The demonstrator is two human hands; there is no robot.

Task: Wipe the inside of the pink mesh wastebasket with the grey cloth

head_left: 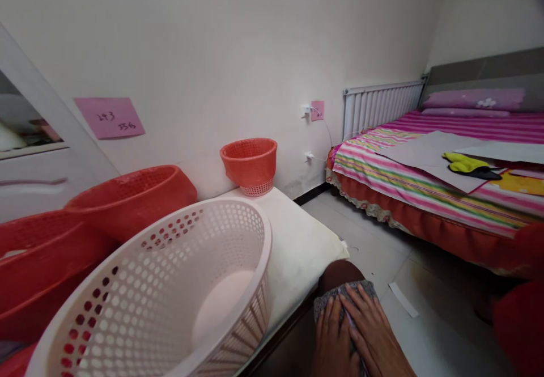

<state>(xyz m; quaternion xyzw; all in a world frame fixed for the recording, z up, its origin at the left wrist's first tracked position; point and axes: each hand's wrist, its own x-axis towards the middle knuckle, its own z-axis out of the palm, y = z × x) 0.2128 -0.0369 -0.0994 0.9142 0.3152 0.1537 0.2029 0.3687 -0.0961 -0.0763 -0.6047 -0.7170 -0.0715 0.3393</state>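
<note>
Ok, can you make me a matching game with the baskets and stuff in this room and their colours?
Things:
1. big holey basket in front
2. small basket by the wall
3. note stuck on the wall
4. glove on the bed

Colours:
A. yellow
B. white
C. pink
D. orange-red

Pairs: 1-B, 2-D, 3-C, 4-A

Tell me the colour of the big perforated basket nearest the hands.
Pale pinkish-white basket, head view.
</note>
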